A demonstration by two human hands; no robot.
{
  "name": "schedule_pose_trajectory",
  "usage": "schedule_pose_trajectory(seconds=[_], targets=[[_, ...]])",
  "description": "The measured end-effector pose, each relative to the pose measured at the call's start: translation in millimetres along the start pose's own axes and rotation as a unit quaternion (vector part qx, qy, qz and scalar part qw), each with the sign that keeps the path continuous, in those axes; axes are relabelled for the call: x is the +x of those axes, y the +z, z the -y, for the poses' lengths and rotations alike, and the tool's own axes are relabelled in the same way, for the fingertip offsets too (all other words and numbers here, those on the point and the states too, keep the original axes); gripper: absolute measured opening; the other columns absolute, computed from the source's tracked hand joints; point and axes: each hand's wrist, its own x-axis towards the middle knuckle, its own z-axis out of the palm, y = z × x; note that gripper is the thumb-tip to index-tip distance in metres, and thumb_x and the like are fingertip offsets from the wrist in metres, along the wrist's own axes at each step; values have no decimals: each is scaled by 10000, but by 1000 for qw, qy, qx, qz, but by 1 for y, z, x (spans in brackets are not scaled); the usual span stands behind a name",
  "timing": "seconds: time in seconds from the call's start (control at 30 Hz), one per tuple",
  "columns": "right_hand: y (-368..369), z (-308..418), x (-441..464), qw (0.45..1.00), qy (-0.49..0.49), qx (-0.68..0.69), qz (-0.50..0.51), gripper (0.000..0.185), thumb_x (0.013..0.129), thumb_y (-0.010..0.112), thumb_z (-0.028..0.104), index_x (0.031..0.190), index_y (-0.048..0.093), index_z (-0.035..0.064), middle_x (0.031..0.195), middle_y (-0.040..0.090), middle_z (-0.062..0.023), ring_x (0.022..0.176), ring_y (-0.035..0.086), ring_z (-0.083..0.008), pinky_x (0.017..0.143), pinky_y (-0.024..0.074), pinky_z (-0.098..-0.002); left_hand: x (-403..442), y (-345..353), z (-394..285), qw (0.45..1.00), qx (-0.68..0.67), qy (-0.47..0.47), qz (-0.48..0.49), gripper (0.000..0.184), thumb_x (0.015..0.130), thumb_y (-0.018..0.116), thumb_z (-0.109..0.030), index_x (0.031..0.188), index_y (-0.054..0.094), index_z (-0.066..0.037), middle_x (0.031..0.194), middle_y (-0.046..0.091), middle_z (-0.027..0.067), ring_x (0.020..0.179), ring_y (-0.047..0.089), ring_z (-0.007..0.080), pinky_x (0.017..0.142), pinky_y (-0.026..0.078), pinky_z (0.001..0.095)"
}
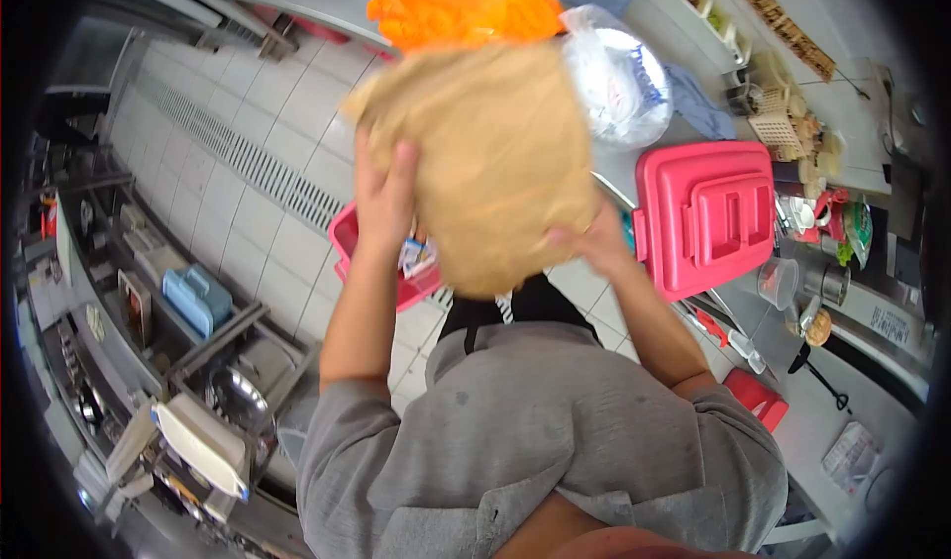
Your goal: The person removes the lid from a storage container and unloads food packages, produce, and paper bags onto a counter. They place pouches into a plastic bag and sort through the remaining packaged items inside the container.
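A large brown paper bag (485, 153) is held up in front of me, its edges slightly blurred. My left hand (388, 188) grips its left side, thumb on the near face. At the bag's lower right, my right hand (592, 240) is closed on the edge. Below the bag stands a pink bin (421, 290) with small packets inside, mostly hidden by the bag and my left arm. A pink lid (703, 217) rests on the counter to the right. Just beyond the bag lies an orange plastic bag (466, 6), beside a clear plastic bag (619, 89).
The steel counter holds a clear plastic cup (778, 282), a red-handled tool (711, 326) and a red container (758, 399) at right. Left stand metal shelves with a light-blue box (196, 300). A drain grate (248, 163) crosses the tiled floor.
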Motion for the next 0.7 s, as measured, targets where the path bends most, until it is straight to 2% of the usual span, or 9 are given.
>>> schedule_pose_trajectory(seconds=[0.07,0.13,0.2,0.33,0.37,0.43,0.53,0.63,0.7], targets=[[-30,18,14,972,-61,-192,-124,588,851,795,207,1337,524,17,1202,657,-85,1019,654,-180,890,547,-343,29,-8,13,994,80,61,37,527,983,631,-230,1414,439,4,1425,497,125,1238,512,186,1028,423,324],[-60,28,32,979,-7,27,-204,522,952,690,236,1370,483,2,1253,629,-119,1119,637,-251,970,539,-421,39,-33,14,984,169,58,27,417,993,623,-254,1325,534,-17,1307,611,109,1130,578,167,941,448,292],[-94,35,63,968,-53,110,-218,602,1004,605,304,1472,371,6,1430,531,-156,1280,553,-321,1076,471,-470,31,-70,24,985,163,-41,-29,308,994,622,-251,1207,622,-27,1125,694,61,1013,616,131,856,461,267],[-112,20,86,935,-39,254,-244,532,1029,551,267,1459,392,-4,1449,510,-191,1305,531,-345,1121,432,-448,-21,-157,119,957,161,-192,-144,253,991,628,-273,1104,676,-52,1021,713,24,886,622,102,755,455,254],[-109,10,79,943,17,279,-181,470,1013,586,260,1377,455,-7,1397,553,-202,1286,550,-344,1062,479,-445,-37,-165,136,939,166,-243,-179,226,989,630,-257,1082,676,-56,954,706,17,842,617,98,718,446,246],[-62,-16,61,948,86,190,-241,433,1020,571,251,1362,467,6,1330,598,-190,1165,630,-321,973,527,-418,-75,-205,204,918,180,-302,-182,176,970,654,-211,1035,680,-50,871,688,20,778,620,100,672,450,243],[22,-76,40,985,80,-23,-151,378,995,592,165,1330,490,24,1091,657,-124,850,685,-185,798,556,-308,-122,-220,297,901,134,-364,-194,117,951,620,-83,1029,680,-20,889,706,59,746,644,129,664,497,261],[59,-168,49,975,217,-37,17,167,935,669,57,1090,628,9,956,666,-41,879,636,-119,779,518,-258,-145,-205,390,893,286,-328,-118,121,905,657,-52,1007,688,6,889,727,106,770,683,189,703,545,312],[69,-235,61,962,195,-181,69,153,913,677,57,1057,640,21,963,683,-51,879,653,-132,797,524,-276,-138,-184,410,853,413,-318,-9,290,853,717,-150,1131,696,-71,959,712,163,869,696,313,813,555,382]])
